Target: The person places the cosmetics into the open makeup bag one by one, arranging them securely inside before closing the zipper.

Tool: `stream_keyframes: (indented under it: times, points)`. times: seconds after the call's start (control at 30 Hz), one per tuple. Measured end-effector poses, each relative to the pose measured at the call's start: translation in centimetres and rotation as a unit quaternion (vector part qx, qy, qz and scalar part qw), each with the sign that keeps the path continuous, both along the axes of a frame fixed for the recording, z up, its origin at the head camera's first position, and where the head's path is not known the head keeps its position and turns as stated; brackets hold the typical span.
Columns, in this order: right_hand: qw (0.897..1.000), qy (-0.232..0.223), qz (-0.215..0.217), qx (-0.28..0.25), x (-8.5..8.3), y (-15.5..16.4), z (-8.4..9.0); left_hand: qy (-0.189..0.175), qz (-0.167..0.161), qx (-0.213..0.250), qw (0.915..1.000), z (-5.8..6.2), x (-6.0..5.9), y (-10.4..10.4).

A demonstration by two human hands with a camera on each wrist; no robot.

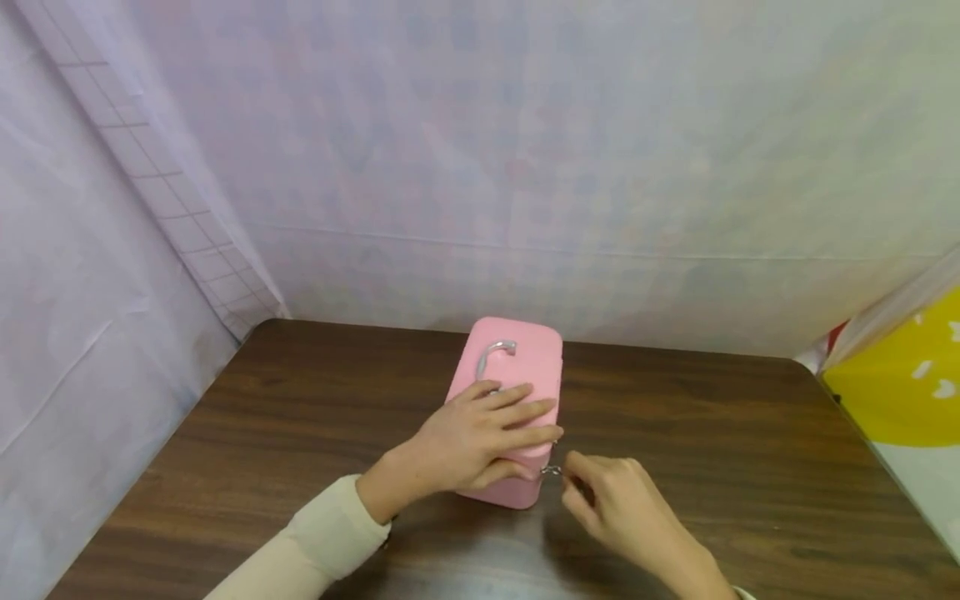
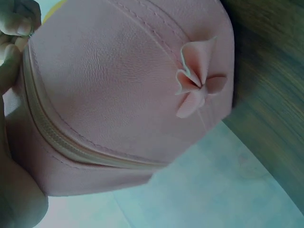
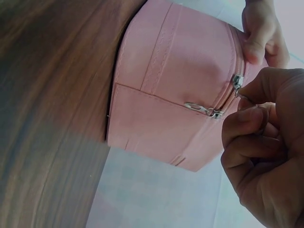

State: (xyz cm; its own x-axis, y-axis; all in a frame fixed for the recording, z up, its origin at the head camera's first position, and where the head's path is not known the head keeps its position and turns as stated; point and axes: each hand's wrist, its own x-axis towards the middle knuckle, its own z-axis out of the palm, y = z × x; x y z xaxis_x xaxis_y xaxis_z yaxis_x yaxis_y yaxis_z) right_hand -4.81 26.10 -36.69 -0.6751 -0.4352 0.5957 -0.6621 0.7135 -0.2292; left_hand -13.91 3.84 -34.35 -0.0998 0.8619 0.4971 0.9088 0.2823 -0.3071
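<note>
Head view: even, soft, diffuse lighting; pale translucent sheeting behind glows uniformly. A dull sheen sits on the near edge of the dark brown wooden surface [image 1: 300,417]. Shadows are faint and short under the pink leatherette zip case [image 1: 510,400]. Focus slightly soft overall. Left wrist view: dimmer, bluish cast; fingers [image 2: 14,28] at the left edge blurred. Right wrist view: wood grain at the left smeared, near fingers [image 3: 247,123] soft and shaded.

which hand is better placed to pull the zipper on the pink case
Right. The right hand already pinches the zipper pull at the corner of the pink case. The left hand lies flat on the lid, steadying it, away from the pull.
</note>
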Motion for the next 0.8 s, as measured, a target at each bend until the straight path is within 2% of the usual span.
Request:
stream_keyframes:
  times: [0.27,0.8]
  points:
    - [1.0,0.008,-0.007,-0.003,-0.4,-0.5,0.0,-0.031,-0.042,-0.009,0.9986,0.1,-0.9,-0.9]
    - [0.999,0.016,-0.037,-0.008,-1.5,0.0,-0.1,-0.028,-0.051,-0.007,0.9983,0.1,-1.0,-1.1]
